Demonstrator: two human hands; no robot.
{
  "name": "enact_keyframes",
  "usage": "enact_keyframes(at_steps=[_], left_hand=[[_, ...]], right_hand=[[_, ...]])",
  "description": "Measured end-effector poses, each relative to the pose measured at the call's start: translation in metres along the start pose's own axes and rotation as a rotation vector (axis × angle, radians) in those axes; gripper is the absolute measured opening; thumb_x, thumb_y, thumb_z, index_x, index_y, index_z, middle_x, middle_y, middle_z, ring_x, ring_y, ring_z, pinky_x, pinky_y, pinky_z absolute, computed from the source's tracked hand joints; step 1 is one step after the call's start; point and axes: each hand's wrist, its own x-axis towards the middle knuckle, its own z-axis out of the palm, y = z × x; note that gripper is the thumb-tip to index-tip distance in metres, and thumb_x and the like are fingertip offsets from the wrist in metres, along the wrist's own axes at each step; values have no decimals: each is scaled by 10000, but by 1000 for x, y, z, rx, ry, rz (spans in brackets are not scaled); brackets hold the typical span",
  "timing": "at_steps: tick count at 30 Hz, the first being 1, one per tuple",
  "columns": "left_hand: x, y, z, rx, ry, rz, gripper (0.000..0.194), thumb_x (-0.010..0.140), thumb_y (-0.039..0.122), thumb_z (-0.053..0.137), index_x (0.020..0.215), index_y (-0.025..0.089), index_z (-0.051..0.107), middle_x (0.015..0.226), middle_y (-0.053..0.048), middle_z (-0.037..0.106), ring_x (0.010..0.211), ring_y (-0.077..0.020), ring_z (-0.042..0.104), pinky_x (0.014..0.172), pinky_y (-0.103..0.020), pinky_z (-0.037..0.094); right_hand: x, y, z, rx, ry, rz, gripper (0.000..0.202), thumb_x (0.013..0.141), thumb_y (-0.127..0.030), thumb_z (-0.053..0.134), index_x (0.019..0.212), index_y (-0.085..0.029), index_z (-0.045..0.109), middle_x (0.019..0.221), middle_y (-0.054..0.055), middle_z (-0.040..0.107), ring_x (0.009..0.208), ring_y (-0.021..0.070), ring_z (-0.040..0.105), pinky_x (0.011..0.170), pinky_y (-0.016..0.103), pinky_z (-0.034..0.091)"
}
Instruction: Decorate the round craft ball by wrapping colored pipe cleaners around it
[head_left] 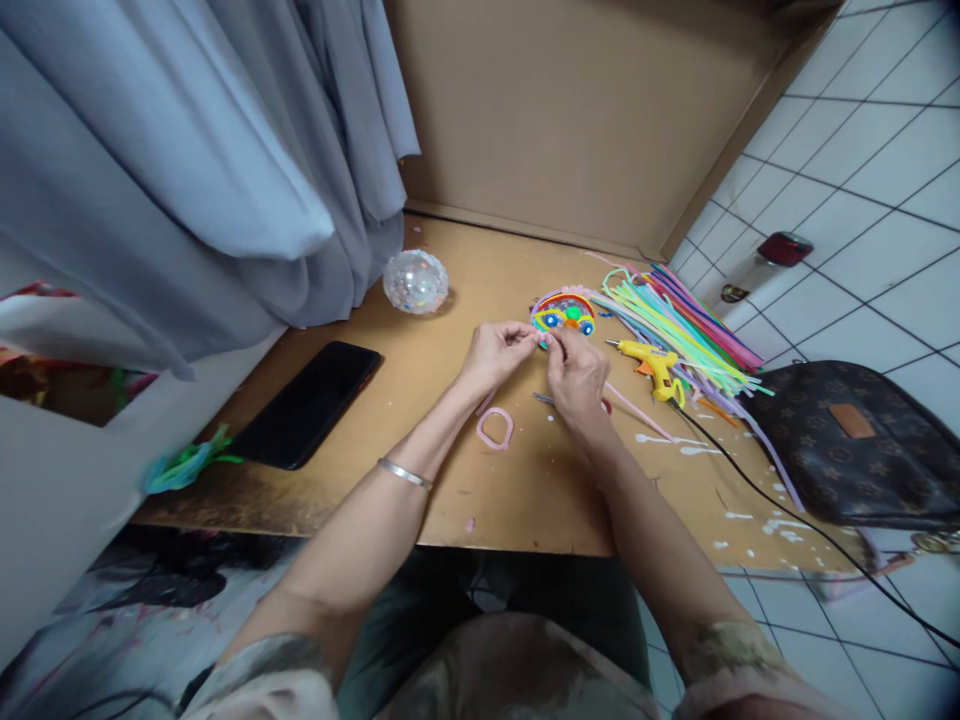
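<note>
My left hand (501, 352) and my right hand (576, 372) meet over the middle of the table, both pinching a small pink piece between the fingertips. A pink pipe cleaner (637, 408) trails out past my right hand. Just behind the fingertips lies a round decorated piece (564, 312) with blue eyes, a green nose and a coloured rim. Below my left hand a closed pink loop (495, 428) rests on the wood. Scissors (543, 398) are partly hidden beneath my right hand.
A yellow glue gun (654, 366) with a black cord lies right of my hands, by a pile of coloured pipe cleaners (682, 325). A brown bag (855, 440) sits far right. Left are a clear ball (416, 281), a black phone (307, 404) and a grey curtain (225, 150).
</note>
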Motion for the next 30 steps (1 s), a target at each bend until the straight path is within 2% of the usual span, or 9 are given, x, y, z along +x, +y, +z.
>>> enact_keyframes(at_steps=[5, 12, 18, 23, 27, 30], left_hand=[[-5, -1, 8, 9, 71, 45, 150, 722, 288, 732, 701, 139, 743, 650, -19, 685, 581, -92, 537, 600, -214, 416], [-6, -1, 17, -19, 137, -13, 122, 712, 262, 743, 673, 150, 714, 580, 7, 654, 530, -86, 524, 569, -209, 426], [-9, 5, 19, -101, 113, -82, 167, 709, 270, 769, 635, 150, 679, 520, 19, 603, 487, -81, 506, 538, -216, 418], [-8, 3, 16, -159, 92, -76, 229, 691, 338, 796, 653, 140, 686, 532, 17, 600, 474, -64, 474, 510, -208, 389], [-2, -5, 13, -271, 189, -63, 246, 680, 354, 803, 701, 135, 693, 555, 31, 593, 465, -42, 445, 483, -192, 352], [0, -7, 13, -341, 224, -85, 244, 664, 337, 811, 708, 132, 685, 578, 34, 598, 465, -32, 439, 474, -185, 349]], right_hand=[[0, -2, 2, 116, -15, 125, 343, 967, -344, 425, 862, -193, 715, 809, 86, 748, 695, 205, 647, 689, 314, 475], [0, -3, 3, 274, -50, 203, 299, 943, -332, 452, 834, -200, 698, 724, 46, 704, 657, 186, 623, 675, 305, 488], [-2, -3, 7, 345, -48, 244, 310, 946, -345, 456, 828, -196, 702, 710, 39, 694, 630, 175, 615, 640, 295, 497], [-2, -1, 10, 390, -75, 251, 326, 962, -360, 443, 886, -197, 716, 763, 50, 727, 690, 185, 659, 678, 304, 530], [-3, -5, 9, 423, -36, 267, 303, 960, -356, 458, 1026, -179, 694, 899, 90, 761, 777, 208, 711, 740, 337, 555], [-5, -7, 10, 412, -30, 264, 277, 958, -340, 452, 974, -179, 676, 858, 84, 751, 745, 205, 714, 739, 338, 557]])
